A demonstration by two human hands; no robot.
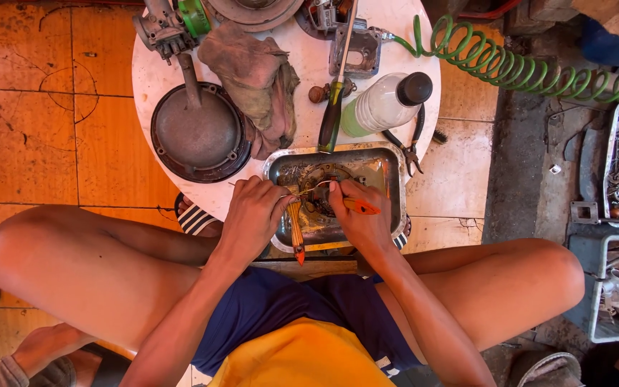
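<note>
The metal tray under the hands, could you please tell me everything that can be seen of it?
The metal tray is a shallow rectangular pan with rounded corners and a raised rim, of shiny but stained silvery metal. It sits at the near edge of the round white table, partly overhanging it. Inside lies a dark, round, greasy part in dirty residue. The left hand and right hand rest over its near half, the left holding a brush. A screwdriver's tip and the pliers reach its far rim.
</note>
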